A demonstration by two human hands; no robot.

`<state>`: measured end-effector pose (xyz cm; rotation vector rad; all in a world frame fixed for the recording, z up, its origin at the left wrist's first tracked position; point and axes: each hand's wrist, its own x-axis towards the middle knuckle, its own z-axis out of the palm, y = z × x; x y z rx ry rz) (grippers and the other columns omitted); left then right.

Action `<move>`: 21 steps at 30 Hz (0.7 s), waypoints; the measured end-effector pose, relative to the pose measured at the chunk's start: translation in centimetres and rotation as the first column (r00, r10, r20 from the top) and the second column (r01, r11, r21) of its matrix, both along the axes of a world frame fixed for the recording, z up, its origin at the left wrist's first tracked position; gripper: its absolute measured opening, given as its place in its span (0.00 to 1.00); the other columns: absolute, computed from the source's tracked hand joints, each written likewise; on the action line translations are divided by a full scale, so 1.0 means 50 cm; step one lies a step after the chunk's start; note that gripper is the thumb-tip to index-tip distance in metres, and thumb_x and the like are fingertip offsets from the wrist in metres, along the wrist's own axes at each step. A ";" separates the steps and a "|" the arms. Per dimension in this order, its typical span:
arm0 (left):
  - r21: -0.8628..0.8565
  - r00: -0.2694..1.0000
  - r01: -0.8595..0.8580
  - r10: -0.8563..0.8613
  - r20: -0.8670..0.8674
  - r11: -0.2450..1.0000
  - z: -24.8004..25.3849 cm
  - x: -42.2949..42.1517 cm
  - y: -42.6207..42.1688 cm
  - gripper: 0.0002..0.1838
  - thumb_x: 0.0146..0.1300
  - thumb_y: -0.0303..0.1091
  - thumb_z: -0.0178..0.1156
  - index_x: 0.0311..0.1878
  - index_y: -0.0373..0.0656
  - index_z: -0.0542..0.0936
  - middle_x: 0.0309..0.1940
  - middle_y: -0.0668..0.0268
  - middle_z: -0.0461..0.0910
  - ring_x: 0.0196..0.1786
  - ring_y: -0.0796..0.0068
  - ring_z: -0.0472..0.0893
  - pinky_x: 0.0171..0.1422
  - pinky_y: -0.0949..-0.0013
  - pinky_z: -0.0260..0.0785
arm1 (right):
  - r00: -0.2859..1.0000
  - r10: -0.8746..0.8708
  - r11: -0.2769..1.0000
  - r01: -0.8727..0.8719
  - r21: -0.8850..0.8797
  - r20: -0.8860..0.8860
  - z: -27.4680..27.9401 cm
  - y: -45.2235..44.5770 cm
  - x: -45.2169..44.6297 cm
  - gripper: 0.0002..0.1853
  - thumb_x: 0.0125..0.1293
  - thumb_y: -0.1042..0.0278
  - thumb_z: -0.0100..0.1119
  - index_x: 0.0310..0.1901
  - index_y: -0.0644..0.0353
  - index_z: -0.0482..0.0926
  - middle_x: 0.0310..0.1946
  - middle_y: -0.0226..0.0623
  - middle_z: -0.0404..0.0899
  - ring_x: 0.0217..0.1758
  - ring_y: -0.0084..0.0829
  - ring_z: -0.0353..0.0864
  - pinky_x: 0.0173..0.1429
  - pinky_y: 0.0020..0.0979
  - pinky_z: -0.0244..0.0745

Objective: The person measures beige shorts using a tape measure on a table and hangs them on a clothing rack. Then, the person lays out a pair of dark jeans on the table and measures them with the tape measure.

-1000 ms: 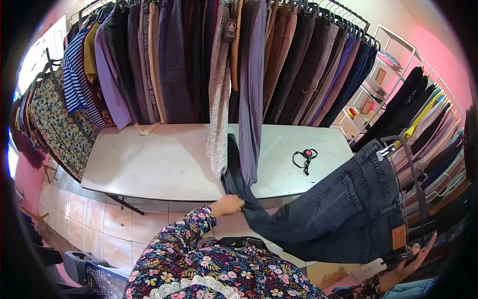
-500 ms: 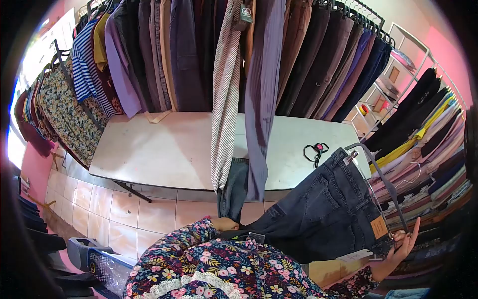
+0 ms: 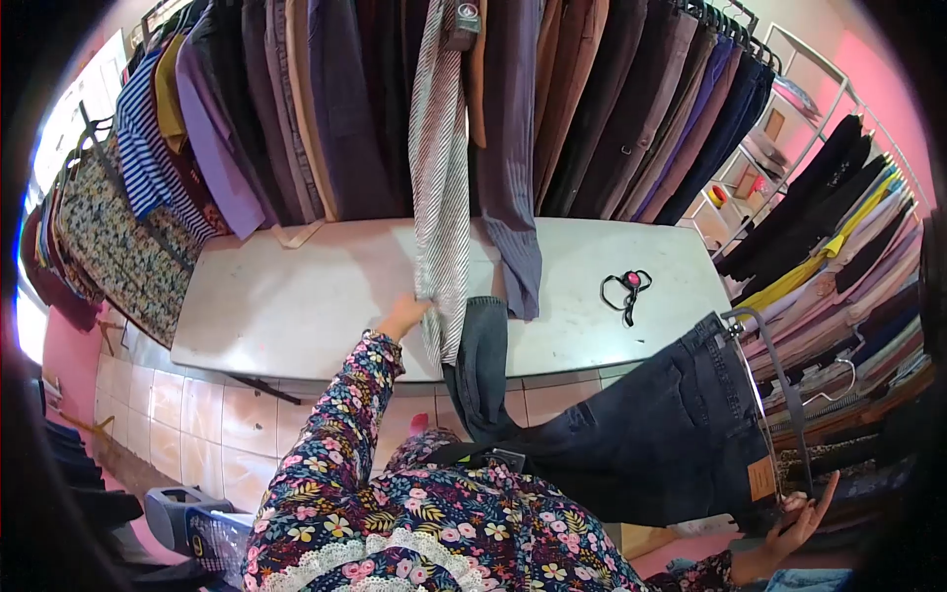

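My left hand (image 3: 404,316) reaches over the table edge, its fingers closed at the side of a striped trouser leg (image 3: 441,217), partly hidden by blur. My right hand (image 3: 792,530) grips the side of a grey clip hanger (image 3: 786,395), index finger stretched out. Clipped by the waistband, dark jeans (image 3: 661,434) with a brown patch hang sideways from it. Their faded lower leg (image 3: 480,345) stretches across to the table, just right of the striped leg. Beside it hangs a purple-grey trouser leg (image 3: 513,197), apart from both hands.
A white table (image 3: 296,306) bears a black strap (image 3: 626,294) with a red-pink piece. Behind it stands a packed row of hanging trousers (image 3: 602,128). Patterned clothes (image 3: 123,217) hang at left, more garments (image 3: 829,257) at right. A blue basket (image 3: 212,543) stands lower left.
My left hand has moved from the jeans near my body up to the striped trouser leg. The jeans and hanger have dropped slightly, and the purple-grey leg lies higher over the table.
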<state>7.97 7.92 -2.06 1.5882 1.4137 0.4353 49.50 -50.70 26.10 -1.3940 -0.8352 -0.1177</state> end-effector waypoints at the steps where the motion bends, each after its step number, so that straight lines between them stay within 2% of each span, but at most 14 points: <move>1: 0.201 0.982 -0.145 0.166 -0.089 0.969 -0.090 0.006 0.082 0.29 0.57 0.47 0.62 0.51 0.28 0.76 0.40 0.46 0.82 0.43 0.49 0.83 0.48 0.56 0.73 | 0.999 -0.050 0.998 0.050 -0.040 0.013 -0.002 0.000 -0.004 0.31 0.74 0.67 0.45 0.74 0.59 0.48 0.20 0.27 0.69 0.27 0.18 0.67 0.37 0.21 0.67; 5: 0.101 0.977 -0.204 0.208 -0.037 0.974 0.048 0.036 0.252 0.26 0.58 0.45 0.60 0.48 0.28 0.77 0.37 0.45 0.82 0.42 0.48 0.83 0.47 0.55 0.73 | 0.991 -0.131 0.984 0.135 -0.118 0.034 0.007 0.019 -0.045 0.31 0.74 0.65 0.46 0.74 0.59 0.48 0.22 0.27 0.70 0.28 0.18 0.68 0.38 0.22 0.69; 7: 0.380 0.960 -0.266 0.205 0.193 0.886 0.090 0.061 0.334 0.27 0.60 0.44 0.58 0.51 0.28 0.74 0.36 0.43 0.81 0.41 0.46 0.82 0.48 0.54 0.74 | 0.989 -0.150 0.983 0.150 -0.104 0.006 0.001 0.035 -0.070 0.31 0.74 0.65 0.46 0.74 0.59 0.48 0.23 0.27 0.70 0.28 0.18 0.68 0.38 0.22 0.69; 8: 0.382 0.963 -0.251 0.189 0.194 0.890 0.103 0.081 0.357 0.27 0.60 0.44 0.58 0.51 0.28 0.74 0.36 0.43 0.81 0.41 0.46 0.82 0.48 0.54 0.74 | 0.988 -0.154 0.984 0.152 -0.093 -0.018 0.003 0.052 -0.083 0.31 0.74 0.66 0.46 0.74 0.59 0.48 0.23 0.27 0.70 0.29 0.18 0.68 0.37 0.22 0.68; 10: 0.672 0.986 -0.007 0.115 -0.117 0.740 0.113 0.138 0.382 0.31 0.57 0.42 0.60 0.57 0.28 0.68 0.36 0.39 0.79 0.40 0.42 0.81 0.48 0.52 0.74 | 0.969 -0.245 0.966 0.242 -0.088 -0.022 0.003 0.095 -0.118 0.31 0.74 0.65 0.46 0.74 0.60 0.49 0.22 0.27 0.70 0.27 0.17 0.68 0.35 0.21 0.67; 11: 0.747 0.975 -0.023 0.182 -0.131 0.664 0.042 0.176 0.412 0.37 0.53 0.40 0.64 0.61 0.28 0.62 0.45 0.32 0.74 0.40 0.37 0.80 0.46 0.50 0.74 | 0.948 -0.318 0.945 0.315 -0.083 -0.027 0.004 0.119 -0.135 0.32 0.73 0.65 0.47 0.74 0.61 0.49 0.20 0.26 0.70 0.25 0.17 0.67 0.32 0.20 0.66; 12: 0.707 0.974 0.112 0.063 -0.216 0.699 0.061 0.187 0.366 0.37 0.51 0.37 0.65 0.61 0.28 0.62 0.55 0.26 0.62 0.45 0.32 0.77 0.49 0.50 0.74 | 0.944 -0.329 0.941 0.326 -0.086 -0.026 0.007 0.136 -0.146 0.32 0.73 0.65 0.47 0.74 0.61 0.49 0.20 0.26 0.70 0.25 0.17 0.67 0.32 0.20 0.66; 13: 0.573 0.964 0.168 -0.014 -0.264 0.802 0.080 0.212 0.329 0.37 0.53 0.34 0.63 0.65 0.32 0.60 0.63 0.30 0.56 0.52 0.34 0.75 0.53 0.50 0.73 | 0.948 -0.315 0.935 0.318 -0.160 0.043 0.014 0.147 -0.159 0.31 0.72 0.62 0.50 0.72 0.60 0.54 0.30 0.35 0.76 0.20 0.16 0.60 0.27 0.19 0.60; 14: 0.629 0.946 0.284 -0.105 -0.306 0.724 0.067 0.234 0.303 0.36 0.56 0.35 0.62 0.67 0.38 0.59 0.64 0.34 0.55 0.57 0.36 0.72 0.57 0.49 0.70 | 0.949 -0.296 0.920 0.314 -0.235 0.110 0.020 0.162 -0.172 0.30 0.71 0.58 0.53 0.71 0.60 0.60 0.40 0.43 0.83 0.16 0.15 0.52 0.21 0.17 0.55; 15: 0.673 0.916 0.391 -0.193 -0.352 0.627 0.052 0.247 0.282 0.36 0.58 0.35 0.60 0.69 0.45 0.59 0.66 0.37 0.55 0.61 0.38 0.69 0.61 0.47 0.67 | 0.944 -0.311 0.914 0.329 -0.239 0.111 0.028 0.192 -0.194 0.30 0.71 0.58 0.53 0.71 0.60 0.60 0.40 0.43 0.83 0.16 0.15 0.52 0.21 0.17 0.55; 17: 0.711 0.750 0.640 -0.441 -0.493 0.291 0.042 0.260 0.254 0.32 0.61 0.36 0.58 0.70 0.56 0.62 0.68 0.49 0.58 0.67 0.46 0.64 0.65 0.41 0.61 | 0.869 -0.492 0.847 0.490 -0.205 0.044 0.045 0.258 -0.240 0.31 0.69 0.59 0.56 0.69 0.63 0.62 0.21 0.33 0.80 0.13 0.14 0.55 0.19 0.18 0.51; 18: 0.709 0.741 0.645 -0.462 -0.488 0.285 0.028 0.265 0.262 0.32 0.61 0.36 0.58 0.70 0.56 0.62 0.68 0.49 0.58 0.67 0.46 0.64 0.65 0.41 0.61 | 0.859 -0.510 0.835 0.508 -0.212 0.050 0.057 0.282 -0.263 0.31 0.69 0.59 0.56 0.69 0.63 0.62 0.21 0.33 0.80 0.13 0.14 0.55 0.19 0.18 0.51; 20: 0.538 0.261 0.819 -0.706 -0.659 -0.199 0.004 0.272 0.290 0.30 0.63 0.43 0.57 0.69 0.57 0.63 0.70 0.55 0.58 0.74 0.54 0.54 0.69 0.38 0.53 | 0.802 -0.597 0.776 0.584 -0.238 0.021 0.081 0.305 -0.293 0.30 0.69 0.59 0.56 0.68 0.65 0.62 0.24 0.34 0.80 0.13 0.14 0.56 0.19 0.18 0.50; 21: 0.432 0.164 0.880 -0.728 -0.666 -0.198 -0.005 0.283 0.317 0.22 0.66 0.41 0.52 0.63 0.57 0.70 0.66 0.58 0.65 0.70 0.59 0.61 0.70 0.42 0.54 | 0.839 -0.542 0.801 0.535 -0.268 0.052 0.092 0.295 -0.298 0.29 0.70 0.62 0.54 0.68 0.66 0.62 0.24 0.34 0.79 0.14 0.15 0.61 0.21 0.18 0.54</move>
